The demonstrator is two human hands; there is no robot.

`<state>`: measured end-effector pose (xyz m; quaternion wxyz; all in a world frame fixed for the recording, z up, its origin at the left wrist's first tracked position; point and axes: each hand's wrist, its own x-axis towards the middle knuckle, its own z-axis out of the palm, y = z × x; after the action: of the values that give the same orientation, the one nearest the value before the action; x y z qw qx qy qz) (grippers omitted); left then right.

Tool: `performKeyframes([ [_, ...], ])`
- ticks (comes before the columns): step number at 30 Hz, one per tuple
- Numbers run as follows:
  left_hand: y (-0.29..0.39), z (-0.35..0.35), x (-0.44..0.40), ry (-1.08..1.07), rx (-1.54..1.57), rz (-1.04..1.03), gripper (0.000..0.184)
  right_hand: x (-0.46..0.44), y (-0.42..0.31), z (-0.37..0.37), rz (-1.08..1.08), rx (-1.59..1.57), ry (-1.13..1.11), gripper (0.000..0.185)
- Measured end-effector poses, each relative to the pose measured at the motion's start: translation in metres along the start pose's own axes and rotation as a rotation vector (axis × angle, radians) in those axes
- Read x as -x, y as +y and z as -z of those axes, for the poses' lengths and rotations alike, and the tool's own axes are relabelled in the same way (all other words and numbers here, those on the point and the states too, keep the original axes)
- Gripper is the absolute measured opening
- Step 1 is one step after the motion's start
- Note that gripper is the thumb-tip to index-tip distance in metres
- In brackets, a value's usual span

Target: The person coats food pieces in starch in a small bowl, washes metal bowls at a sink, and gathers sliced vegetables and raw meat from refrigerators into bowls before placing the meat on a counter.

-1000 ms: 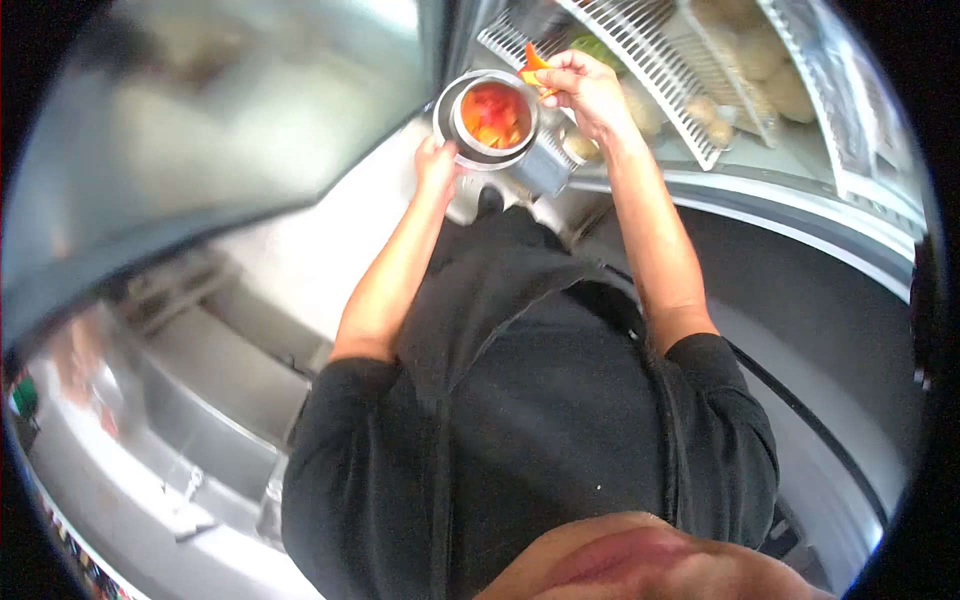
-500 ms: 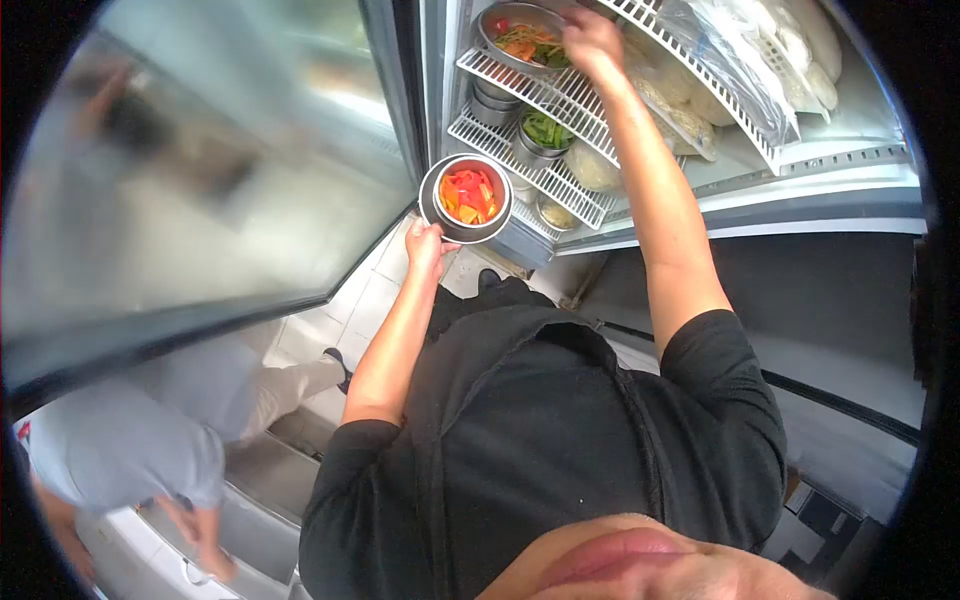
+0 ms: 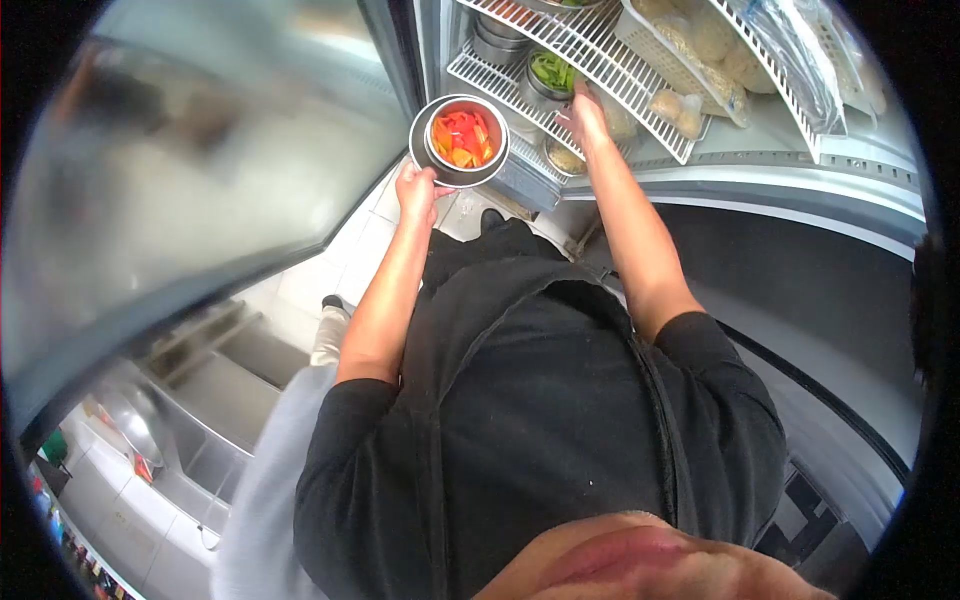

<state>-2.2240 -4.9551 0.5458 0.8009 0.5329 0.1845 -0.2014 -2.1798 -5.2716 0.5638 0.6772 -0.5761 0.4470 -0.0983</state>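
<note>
My left hand (image 3: 418, 188) is closed on the rim of a wide metal bowl (image 3: 420, 150). Inside that bowl sits a smaller metal bowl (image 3: 500, 135) filled with cut red and orange pepper pieces (image 3: 462, 140). My right hand (image 3: 585, 115) reaches onto a lower fridge shelf, thumb and fingers apart. It is at the right side of a round metal container (image 3: 540, 95) heaped with green vegetable strips (image 3: 552, 70); whether it touches the container I cannot tell.
White wire shelves (image 3: 640, 75) hold metal containers (image 3: 495, 45), bagged food (image 3: 675, 110) and a white basket (image 3: 660, 45). The glass fridge door (image 3: 230, 150) stands ajar at left. Behind me are a person's grey clothing (image 3: 270, 490) and a metal sink (image 3: 250, 370).
My right hand has left the bowl of mixed vegetables on the upper shelf and moved down to the green strips' container. The held bowls have shifted slightly up in view. The other person has moved closer.
</note>
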Motion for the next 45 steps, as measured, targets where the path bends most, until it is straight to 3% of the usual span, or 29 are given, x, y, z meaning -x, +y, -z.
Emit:
performKeyframes([
  [3, -0.004, 0.002, -0.006, 0.021, -0.023, 0.018, 0.024, -0.050, 0.024, -0.005, 0.045, 0.052, -0.072, 0.035],
  [6, -0.008, 0.007, -0.010, 0.044, -0.008, 0.019, 0.020, -0.058, 0.040, -0.007, 0.074, -0.134, -0.049, 0.034],
  [7, -0.008, 0.004, -0.009, 0.067, -0.007, 0.019, 0.020, -0.042, 0.036, 0.000, 0.088, -0.147, -0.154, 0.035],
  [13, -0.026, 0.012, -0.017, 0.099, -0.019, -0.007, 0.019, 0.054, -0.003, 0.038, 0.017, -0.042, -0.286, 0.033],
  [17, -0.035, 0.014, -0.025, 0.129, -0.030, 0.012, 0.017, 0.079, -0.012, 0.041, 0.035, 0.084, -0.378, 0.027],
  [20, -0.043, 0.022, -0.029, 0.123, -0.005, 0.028, 0.014, 0.102, -0.017, 0.025, 0.026, 0.164, -0.429, 0.034],
  [25, -0.047, 0.027, -0.023, 0.109, -0.027, 0.009, 0.008, 0.131, -0.019, -0.010, 0.059, 0.251, -0.470, 0.011],
  [28, -0.049, 0.029, -0.019, 0.078, 0.002, 0.033, 0.006, 0.127, -0.013, -0.016, 0.173, 0.597, -0.557, 0.011],
  [33, -0.070, 0.035, -0.021, 0.127, -0.015, -0.013, 0.006, 0.131, -0.045, -0.011, 0.143, 0.218, -0.521, 0.006],
  [39, -0.078, 0.036, -0.021, 0.138, 0.051, -0.003, 0.007, 0.128, -0.085, 0.014, 0.190, 0.105, -0.503, 0.012],
  [43, -0.072, 0.028, -0.018, 0.106, 0.045, 0.007, 0.009, 0.145, -0.055, 0.000, 0.362, 0.339, -0.455, 0.013],
  [45, -0.067, 0.023, -0.015, 0.091, 0.038, -0.004, 0.011, 0.125, -0.017, -0.002, 0.414, 0.601, -0.473, 0.015],
])
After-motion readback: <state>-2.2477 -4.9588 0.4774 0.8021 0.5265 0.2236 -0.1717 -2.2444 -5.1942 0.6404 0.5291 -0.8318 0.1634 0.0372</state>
